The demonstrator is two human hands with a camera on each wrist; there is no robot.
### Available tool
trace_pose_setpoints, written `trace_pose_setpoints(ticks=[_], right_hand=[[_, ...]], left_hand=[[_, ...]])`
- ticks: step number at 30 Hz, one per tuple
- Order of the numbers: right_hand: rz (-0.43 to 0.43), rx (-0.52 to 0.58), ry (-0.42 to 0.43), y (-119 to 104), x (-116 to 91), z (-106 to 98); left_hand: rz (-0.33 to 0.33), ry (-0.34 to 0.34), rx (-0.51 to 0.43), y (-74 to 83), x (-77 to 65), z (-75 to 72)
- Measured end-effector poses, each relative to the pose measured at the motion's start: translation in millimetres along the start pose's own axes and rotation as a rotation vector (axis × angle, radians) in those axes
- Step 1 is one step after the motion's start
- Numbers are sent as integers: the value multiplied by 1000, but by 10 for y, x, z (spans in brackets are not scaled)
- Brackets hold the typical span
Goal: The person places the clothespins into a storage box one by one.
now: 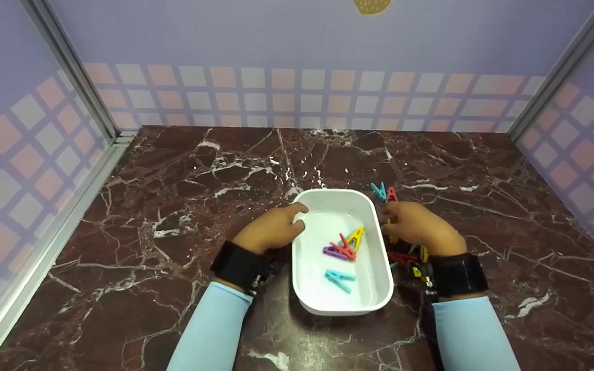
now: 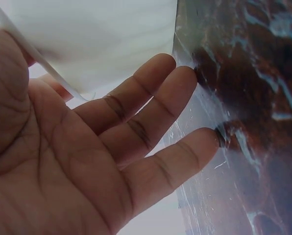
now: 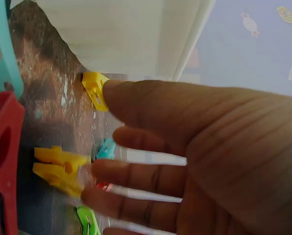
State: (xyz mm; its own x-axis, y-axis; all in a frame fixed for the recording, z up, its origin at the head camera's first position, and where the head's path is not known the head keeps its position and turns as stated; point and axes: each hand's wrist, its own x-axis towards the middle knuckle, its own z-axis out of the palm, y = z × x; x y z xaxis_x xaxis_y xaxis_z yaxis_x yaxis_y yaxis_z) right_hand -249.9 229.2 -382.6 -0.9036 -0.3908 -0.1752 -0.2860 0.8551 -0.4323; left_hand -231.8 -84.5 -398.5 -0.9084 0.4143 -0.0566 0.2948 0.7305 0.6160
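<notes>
I have the white tub (image 1: 310, 281) near the middle of the tabletop (image 1: 96, 232), its long axis running almost straight away from the wearer. Inside, a turquoise peg (image 1: 334, 277) points its narrow end left; farther up, a yellow peg (image 1: 357, 238) slants toward the far right, and a red peg (image 1: 347, 251) overlaps a purple peg (image 1: 331, 253) lying nearly crosswise.

The left hand (image 1: 271, 229) grips the tub's left rim with thumb and forefinger, the other three fingers spread outside. The right hand (image 1: 421, 225) reaches down along the opposite side, loosely open, among scattered pegs, including a green peg (image 3: 88, 221); I can't tell whether its fingertips touch any.

The tabletop is dark reddish-brown with white veins. Around it I see lilac walls (image 1: 286, 36) banded with pink and white squares, joined by grey corner strips (image 1: 74, 67).
</notes>
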Motion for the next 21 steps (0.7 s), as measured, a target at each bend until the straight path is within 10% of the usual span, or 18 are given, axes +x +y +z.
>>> trace_pose_setpoints(ticks=[21], right_hand=[[37,-77,49,58,62,67]], left_hand=[[-5,-5,13,0,0,-11]])
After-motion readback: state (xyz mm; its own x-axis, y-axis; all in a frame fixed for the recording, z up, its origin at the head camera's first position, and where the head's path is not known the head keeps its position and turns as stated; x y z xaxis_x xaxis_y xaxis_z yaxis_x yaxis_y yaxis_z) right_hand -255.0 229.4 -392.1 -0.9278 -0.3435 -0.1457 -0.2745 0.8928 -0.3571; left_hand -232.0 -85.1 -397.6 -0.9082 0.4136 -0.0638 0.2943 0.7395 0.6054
